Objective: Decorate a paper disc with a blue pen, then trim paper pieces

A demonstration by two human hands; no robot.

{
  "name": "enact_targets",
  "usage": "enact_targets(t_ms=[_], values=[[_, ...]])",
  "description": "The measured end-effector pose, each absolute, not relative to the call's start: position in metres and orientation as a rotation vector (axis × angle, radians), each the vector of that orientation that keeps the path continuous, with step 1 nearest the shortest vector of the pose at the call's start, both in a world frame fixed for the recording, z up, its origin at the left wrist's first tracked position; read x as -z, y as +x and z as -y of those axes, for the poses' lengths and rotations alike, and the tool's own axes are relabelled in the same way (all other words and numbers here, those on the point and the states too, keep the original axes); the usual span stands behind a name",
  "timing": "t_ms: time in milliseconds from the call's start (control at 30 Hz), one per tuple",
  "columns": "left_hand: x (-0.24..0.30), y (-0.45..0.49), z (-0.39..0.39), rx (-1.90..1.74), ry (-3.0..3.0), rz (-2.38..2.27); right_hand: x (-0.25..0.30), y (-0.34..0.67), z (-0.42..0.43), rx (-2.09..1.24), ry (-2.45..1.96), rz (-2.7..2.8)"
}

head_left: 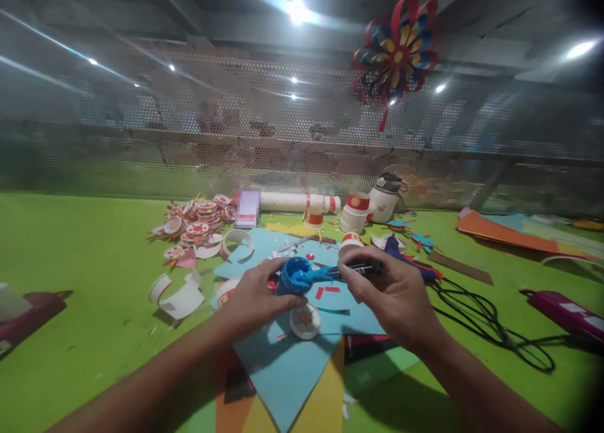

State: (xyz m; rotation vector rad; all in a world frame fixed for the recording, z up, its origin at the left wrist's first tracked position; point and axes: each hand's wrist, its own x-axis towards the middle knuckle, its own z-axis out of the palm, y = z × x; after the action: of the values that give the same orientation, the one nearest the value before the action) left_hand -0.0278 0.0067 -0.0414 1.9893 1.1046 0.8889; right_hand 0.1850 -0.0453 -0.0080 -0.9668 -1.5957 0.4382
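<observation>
Left hand [257, 298] fingers clasped round a small blue-painted round cup [295, 274], held above the blue paper on the green bench [94, 263]; right hand [396, 291] fingers pinched on a slim black tool [353, 269], long axis level, blue-smeared tip pointing left, touching the cup.

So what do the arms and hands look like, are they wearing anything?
The left arm and right arm are bare as far as the picture shows: no sleeves. The left hand and right hand have no gloves. No watch, bracelet or ring shows on the sides we can see.
</observation>
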Motion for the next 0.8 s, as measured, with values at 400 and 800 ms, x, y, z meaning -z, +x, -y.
enact_targets(t_ms=[400,800], values=[[0.037,-0.037,-0.011,-0.851,2.173,-1.021,-0.021,0.214,0.053,-0.402,-0.959,1.776],[0.034,-0.037,-0.008,-0.804,2.252,-0.907,-0.024,0.223,0.051,-0.504,-0.954,2.1]])
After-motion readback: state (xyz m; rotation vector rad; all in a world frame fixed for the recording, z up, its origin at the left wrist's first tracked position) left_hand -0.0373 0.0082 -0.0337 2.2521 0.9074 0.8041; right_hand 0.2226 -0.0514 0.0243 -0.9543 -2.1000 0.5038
